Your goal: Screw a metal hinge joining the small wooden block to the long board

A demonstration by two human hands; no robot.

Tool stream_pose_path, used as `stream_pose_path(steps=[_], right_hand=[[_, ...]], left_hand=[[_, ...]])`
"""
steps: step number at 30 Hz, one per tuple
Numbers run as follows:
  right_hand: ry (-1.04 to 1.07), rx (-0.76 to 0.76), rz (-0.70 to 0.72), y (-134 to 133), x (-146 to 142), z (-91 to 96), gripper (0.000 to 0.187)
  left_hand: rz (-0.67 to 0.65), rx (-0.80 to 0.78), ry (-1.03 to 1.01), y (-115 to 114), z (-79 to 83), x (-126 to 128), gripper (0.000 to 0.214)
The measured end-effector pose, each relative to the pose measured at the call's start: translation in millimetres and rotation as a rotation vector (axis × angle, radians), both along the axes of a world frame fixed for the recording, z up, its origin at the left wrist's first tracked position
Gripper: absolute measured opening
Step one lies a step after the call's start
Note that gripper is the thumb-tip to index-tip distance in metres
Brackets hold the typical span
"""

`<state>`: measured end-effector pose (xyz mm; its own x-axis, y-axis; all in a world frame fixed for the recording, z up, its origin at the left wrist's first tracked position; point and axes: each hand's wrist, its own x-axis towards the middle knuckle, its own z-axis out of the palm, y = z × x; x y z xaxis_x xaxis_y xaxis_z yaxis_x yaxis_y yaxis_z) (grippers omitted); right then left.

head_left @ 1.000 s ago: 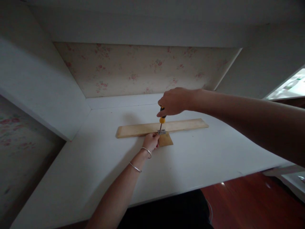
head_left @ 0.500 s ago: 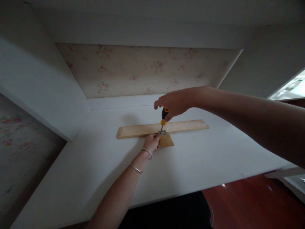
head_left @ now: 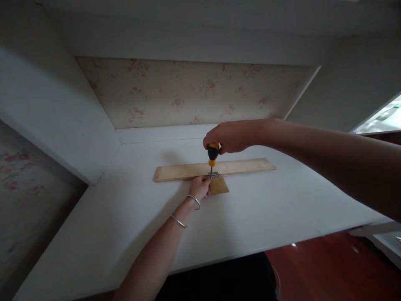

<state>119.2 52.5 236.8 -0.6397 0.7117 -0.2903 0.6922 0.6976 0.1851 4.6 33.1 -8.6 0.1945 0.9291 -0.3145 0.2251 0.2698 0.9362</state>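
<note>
A long pale wooden board (head_left: 244, 166) lies across the white desk (head_left: 266, 209). A small wooden piece (head_left: 219, 186) butts against its near edge, joined by a small metal hinge (head_left: 214, 175). My right hand (head_left: 230, 136) is closed round the top of a black and yellow screwdriver (head_left: 212, 156), which stands upright with its tip on the hinge. My left hand (head_left: 198, 187), with bracelets on the wrist, pinches down at the hinge beside the small piece.
The desk sits in a white alcove with a flowered back wall (head_left: 194, 94) and a white side panel (head_left: 53, 113) on the left. Red wooden floor (head_left: 332, 267) shows below the desk's front edge at the right.
My right hand has regripped the screwdriver, moving from a loosened hold on the handle to closed over its top. The shaft now stands more upright. My left hand has stayed put.
</note>
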Motion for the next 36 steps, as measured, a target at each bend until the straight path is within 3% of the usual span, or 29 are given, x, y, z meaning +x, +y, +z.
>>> stream_pose_path(steps=[3, 6, 9, 12, 15, 19, 21, 24, 27, 29, 31, 33, 36], right_hand=[[-0.006, 0.088, -0.047, -1.1, 1.3, 0.5, 0.041], [0.063, 0.069, 0.051, -0.6, 0.6, -1.8, 0.059], [0.06, -0.031, 0.135, 1.4, -2.7, -2.6, 0.043], [-0.036, 0.006, -0.009, 2.3, -6.7, -1.2, 0.027], [-0.049, 0.132, -0.195, 2.5, -6.7, -1.3, 0.053], [0.026, 0.013, -0.085, 4.9, -1.9, -5.0, 0.059], [-0.044, 0.063, -0.136, 6.2, -0.9, -6.7, 0.05], [-0.085, 0.186, -0.27, 6.8, -0.6, -7.7, 0.061], [0.039, 0.047, -0.142, 6.3, 0.8, -7.1, 0.067], [0.054, -0.021, -0.059, 6.3, 1.8, -7.0, 0.058], [0.008, 0.055, -0.103, 6.7, 2.1, -7.8, 0.043], [-0.006, 0.15, -0.172, 6.9, 1.5, -8.9, 0.052], [0.041, 0.066, -0.094, 5.9, -0.6, -9.6, 0.06]], left_hand=[[0.004, -0.002, -0.002, 0.3, -1.1, -0.3, 0.023], [0.002, -0.005, -0.001, 0.4, -1.5, -0.7, 0.024], [0.002, -0.004, -0.001, 0.5, -1.3, -0.5, 0.024], [0.004, -0.001, 0.001, 0.3, -0.3, -0.1, 0.023], [0.003, -0.001, 0.003, -0.3, 0.8, -0.1, 0.023], [0.001, -0.008, -0.003, -0.6, 1.1, -0.2, 0.023], [-0.002, -0.012, -0.008, -0.4, 0.8, -0.2, 0.022], [-0.004, -0.012, -0.012, 0.0, 0.3, -0.4, 0.022], [0.0, -0.015, -0.013, -0.3, 0.6, -0.5, 0.021], [0.001, -0.017, -0.013, -0.8, 1.5, -0.4, 0.021], [0.002, -0.016, -0.013, -1.5, 3.2, -0.2, 0.021], [0.001, -0.014, -0.012, -2.2, 5.2, -0.2, 0.022], [-0.004, -0.014, -0.004, -2.8, 7.2, -0.2, 0.023]])
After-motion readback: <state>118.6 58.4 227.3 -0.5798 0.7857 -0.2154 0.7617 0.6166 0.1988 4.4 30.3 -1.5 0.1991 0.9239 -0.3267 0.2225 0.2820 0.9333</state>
